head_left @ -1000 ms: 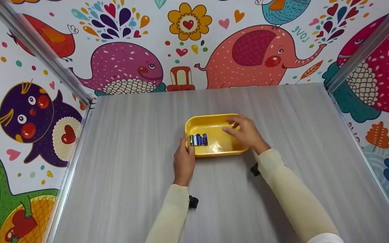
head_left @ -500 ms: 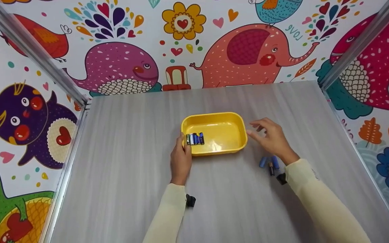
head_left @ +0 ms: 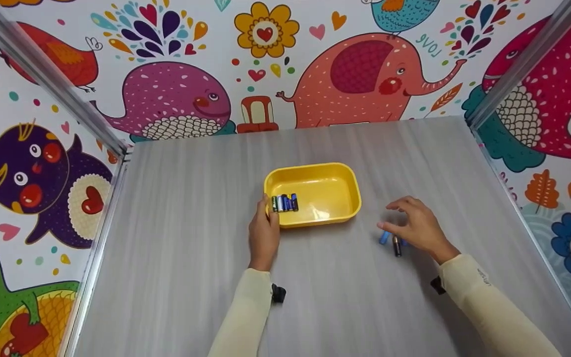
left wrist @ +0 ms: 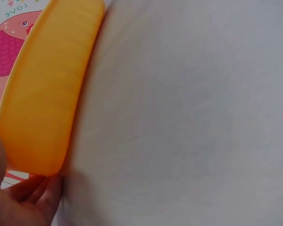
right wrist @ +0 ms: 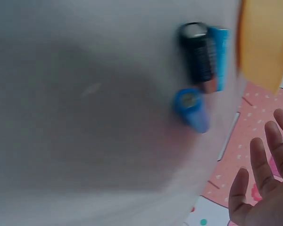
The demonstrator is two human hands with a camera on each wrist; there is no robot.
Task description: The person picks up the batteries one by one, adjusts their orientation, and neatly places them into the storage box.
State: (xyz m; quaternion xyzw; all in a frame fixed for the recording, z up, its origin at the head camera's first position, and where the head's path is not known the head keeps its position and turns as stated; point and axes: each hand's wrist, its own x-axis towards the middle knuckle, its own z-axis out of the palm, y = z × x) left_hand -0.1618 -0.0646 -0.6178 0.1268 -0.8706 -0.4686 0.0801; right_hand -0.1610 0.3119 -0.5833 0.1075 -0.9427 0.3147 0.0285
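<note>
Left hand (head_left: 264, 237) grips yellow tray (head_left: 322, 193); battery row (head_left: 285, 203) inside. Right hand (head_left: 420, 227), fingers apart, hovers near three loose batteries (head_left: 397, 247).

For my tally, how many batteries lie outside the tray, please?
3, right of the tray: a light-blue battery nearest it, a black battery alongside, a darker blue battery beyond.

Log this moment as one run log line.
left hand: grips yellow tray; right hand: empty, near loose batteries; battery row: inside tray, beside left hand
</note>
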